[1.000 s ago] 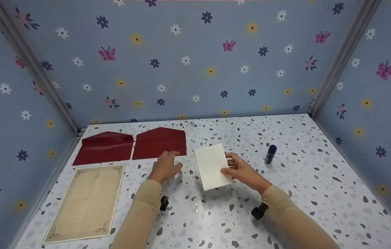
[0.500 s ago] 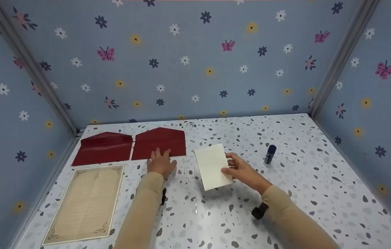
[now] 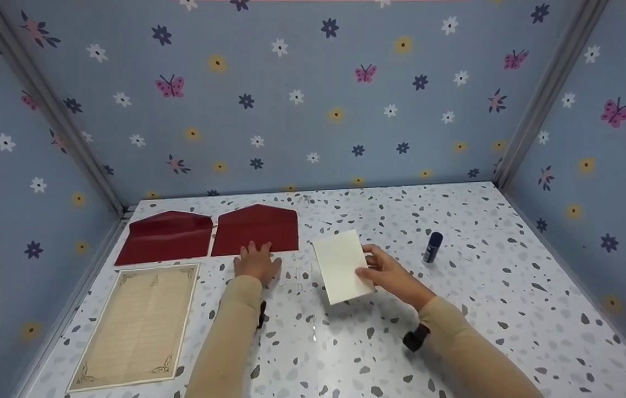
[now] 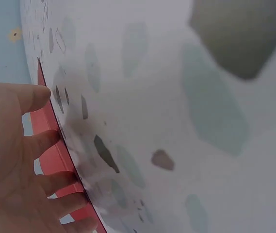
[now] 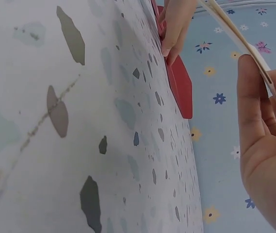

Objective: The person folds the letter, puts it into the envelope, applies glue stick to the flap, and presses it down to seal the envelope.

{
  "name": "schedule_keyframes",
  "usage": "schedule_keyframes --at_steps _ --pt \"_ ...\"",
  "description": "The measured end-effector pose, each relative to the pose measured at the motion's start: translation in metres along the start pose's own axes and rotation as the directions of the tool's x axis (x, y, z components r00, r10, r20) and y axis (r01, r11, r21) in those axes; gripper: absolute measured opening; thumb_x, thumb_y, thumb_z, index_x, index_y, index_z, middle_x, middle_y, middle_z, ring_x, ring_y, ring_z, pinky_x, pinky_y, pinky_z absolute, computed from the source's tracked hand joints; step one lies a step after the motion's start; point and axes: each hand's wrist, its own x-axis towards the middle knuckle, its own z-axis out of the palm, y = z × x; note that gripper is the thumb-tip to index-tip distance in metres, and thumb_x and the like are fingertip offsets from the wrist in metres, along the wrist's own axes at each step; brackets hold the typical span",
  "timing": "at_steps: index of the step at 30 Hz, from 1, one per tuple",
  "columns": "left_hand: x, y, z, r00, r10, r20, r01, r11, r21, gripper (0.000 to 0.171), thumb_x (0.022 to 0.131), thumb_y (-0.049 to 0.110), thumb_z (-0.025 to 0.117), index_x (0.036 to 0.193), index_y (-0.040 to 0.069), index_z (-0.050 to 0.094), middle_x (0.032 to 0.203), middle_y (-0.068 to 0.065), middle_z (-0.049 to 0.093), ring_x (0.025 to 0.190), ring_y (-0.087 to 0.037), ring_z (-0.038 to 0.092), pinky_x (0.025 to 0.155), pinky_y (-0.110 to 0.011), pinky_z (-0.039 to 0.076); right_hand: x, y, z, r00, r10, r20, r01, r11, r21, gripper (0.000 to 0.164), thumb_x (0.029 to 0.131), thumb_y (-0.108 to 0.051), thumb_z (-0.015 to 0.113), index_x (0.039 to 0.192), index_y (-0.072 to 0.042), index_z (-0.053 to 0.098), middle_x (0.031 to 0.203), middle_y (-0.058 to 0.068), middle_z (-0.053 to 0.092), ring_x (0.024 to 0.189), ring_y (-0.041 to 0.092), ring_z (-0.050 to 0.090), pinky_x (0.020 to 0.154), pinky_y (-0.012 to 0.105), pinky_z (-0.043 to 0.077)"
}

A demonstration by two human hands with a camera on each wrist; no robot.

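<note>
Two dark red envelopes lie side by side at the back left, each with its pointed flap away from me. My left hand has its fingers spread over the near edge of the right-hand envelope; in the left wrist view the fingers reach across the red envelope's edge. Between thumb and fingers my right hand pinches a folded cream sheet of paper, held tilted above the table. Seen edge-on in the right wrist view, the folded paper shows several layers.
The other red envelope lies to the left. In front of it is a tan bordered letter sheet with crease lines. A dark blue glue stick stands at the right. Blue flowered walls enclose the speckled table.
My left hand has moved left and forward onto the right-hand envelope, and its fingers have spread. The right hand still holds the folded paper in nearly the same place.
</note>
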Motion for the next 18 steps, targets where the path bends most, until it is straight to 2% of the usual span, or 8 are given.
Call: schedule_keyframes --at_steps 6,11,18 --pt "-0.006 0.002 -0.003 1.0 0.017 0.008 -0.017 1.0 -0.015 0.063 0.103 0.038 0.051 0.155 0.006 0.035 0.159 -0.032 0.018 0.146 -0.053 0.01 0.115 -0.065 0.015 0.001 0.001 -0.002 1.0 -0.019 0.003 0.019 1.0 0.014 0.052 0.099 -0.017 0.065 0.144 -0.006 0.042 0.132 0.018 0.06 0.111 0.03 0.064 0.092 0.043 0.053" --pt "-0.01 0.006 -0.004 0.998 0.045 0.045 -0.043 0.997 -0.057 0.063 0.102 0.036 0.052 0.154 0.005 0.036 0.159 -0.032 0.017 0.146 -0.053 0.008 0.115 -0.064 0.013 -0.001 0.002 -0.004 1.0 -0.012 -0.003 0.012 1.0 0.005 0.055 0.099 -0.02 0.065 0.146 -0.007 0.04 0.133 0.017 0.059 0.113 0.029 0.062 0.091 0.044 0.053" --pt "-0.021 0.006 -0.002 0.989 0.125 0.077 -0.124 0.992 -0.019 0.061 0.1 0.034 0.057 0.151 0.004 0.04 0.157 -0.032 0.024 0.145 -0.053 0.014 0.114 -0.062 0.023 -0.001 0.001 -0.007 0.999 0.021 -0.029 -0.021 0.999 -0.024 0.056 0.098 -0.024 0.067 0.146 -0.011 0.042 0.134 0.015 0.059 0.114 0.029 0.062 0.09 0.044 0.053"
